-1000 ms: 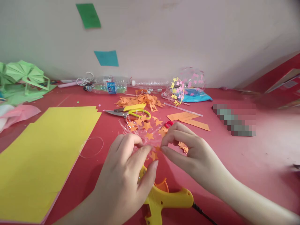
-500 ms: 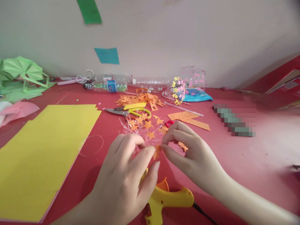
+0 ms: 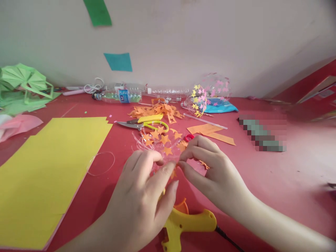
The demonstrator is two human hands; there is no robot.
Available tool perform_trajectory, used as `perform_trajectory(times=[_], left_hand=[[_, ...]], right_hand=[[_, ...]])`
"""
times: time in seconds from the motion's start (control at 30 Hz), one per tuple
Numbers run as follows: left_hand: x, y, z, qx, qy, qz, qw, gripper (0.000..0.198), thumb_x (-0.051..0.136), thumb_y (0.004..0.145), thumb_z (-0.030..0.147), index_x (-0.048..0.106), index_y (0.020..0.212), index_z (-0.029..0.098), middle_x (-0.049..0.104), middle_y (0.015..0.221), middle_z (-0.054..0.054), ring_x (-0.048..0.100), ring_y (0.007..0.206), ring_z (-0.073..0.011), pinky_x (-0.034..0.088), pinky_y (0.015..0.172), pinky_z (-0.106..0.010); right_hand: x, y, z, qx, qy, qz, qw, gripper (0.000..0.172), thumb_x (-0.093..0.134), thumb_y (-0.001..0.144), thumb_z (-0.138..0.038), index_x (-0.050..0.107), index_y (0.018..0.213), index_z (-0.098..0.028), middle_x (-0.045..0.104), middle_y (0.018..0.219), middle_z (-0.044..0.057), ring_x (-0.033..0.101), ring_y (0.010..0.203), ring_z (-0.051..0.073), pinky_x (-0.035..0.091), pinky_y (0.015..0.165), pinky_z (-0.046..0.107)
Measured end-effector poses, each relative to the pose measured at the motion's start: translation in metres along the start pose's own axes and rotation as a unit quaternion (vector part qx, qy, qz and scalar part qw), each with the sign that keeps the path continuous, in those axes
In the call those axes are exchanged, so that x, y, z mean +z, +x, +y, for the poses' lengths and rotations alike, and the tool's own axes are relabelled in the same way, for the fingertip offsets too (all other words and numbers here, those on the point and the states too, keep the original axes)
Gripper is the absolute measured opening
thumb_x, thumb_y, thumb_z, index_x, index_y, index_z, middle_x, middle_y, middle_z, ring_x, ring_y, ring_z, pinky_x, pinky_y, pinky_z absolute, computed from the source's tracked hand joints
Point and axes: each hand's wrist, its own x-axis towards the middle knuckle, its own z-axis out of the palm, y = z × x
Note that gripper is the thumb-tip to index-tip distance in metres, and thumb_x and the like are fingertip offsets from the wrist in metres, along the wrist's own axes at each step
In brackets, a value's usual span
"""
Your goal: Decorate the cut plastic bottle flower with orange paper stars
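Observation:
Clear plastic strips with orange stars [image 3: 165,139] on them lie in the middle, just beyond my hands. My left hand [image 3: 143,189] is curved over their near end, index fingertip at a small orange star [image 3: 173,174], thumb held apart below. My right hand [image 3: 210,159] pinches thumb and index finger together at the same spot; a bit of orange shows at the tips. What lies under my left palm is hidden. A yellow glue gun [image 3: 194,222] rests below my hands, its front part covered by my left hand.
Yellow paper sheets [image 3: 52,168] lie at left. Scissors [image 3: 131,125], a yellow cutter [image 3: 151,118], orange scraps [image 3: 154,111] and orange strips [image 3: 220,137] lie beyond my hands. Plastic bottles [image 3: 112,95] and a star-covered clear piece [image 3: 216,89] stand near the wall.
My right fingertips have shifted slightly left, closer to my left index fingertip. The small orange star between them is more covered now. The whole view has moved slightly.

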Motion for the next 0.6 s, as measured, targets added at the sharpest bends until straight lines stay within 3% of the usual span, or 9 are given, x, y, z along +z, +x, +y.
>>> perform_trajectory(times=[0.17,0.33,0.6], left_hand=[[-0.002,-0.001,0.000,-0.008,-0.007,0.005,1.000,0.027,0.055,0.086,0.012,0.059,0.112,0.011,0.051,0.097,-0.009,0.048,0.086,-0.0196,0.045,0.076,-0.037],[-0.002,0.001,0.000,-0.011,-0.011,0.005,1.000,0.029,0.053,0.086,0.011,0.059,0.114,0.011,0.052,0.098,-0.009,0.049,0.088,-0.0201,0.046,0.077,-0.036],[-0.005,0.001,-0.001,-0.015,-0.010,0.009,1.000,0.029,0.055,0.084,0.009,0.059,0.113,0.011,0.053,0.097,-0.009,0.048,0.087,-0.0193,0.045,0.076,-0.036]], right_hand=[[0.001,-0.004,0.002,-0.070,-0.027,0.034,0.997,0.008,0.053,0.083,-0.012,0.059,0.083,-0.017,0.053,0.080,0.004,0.048,0.074,0.017,0.041,0.066,0.034],[-0.001,-0.008,0.004,-0.180,-0.077,0.059,0.979,0.020,0.052,0.080,-0.005,0.061,0.094,-0.016,0.052,0.081,0.004,0.046,0.072,0.017,0.039,0.066,0.034],[0.002,-0.011,0.016,-0.234,-0.155,0.076,0.957,0.024,0.055,0.079,-0.007,0.060,0.099,-0.019,0.054,0.081,0.004,0.047,0.072,0.017,0.039,0.066,0.034]])
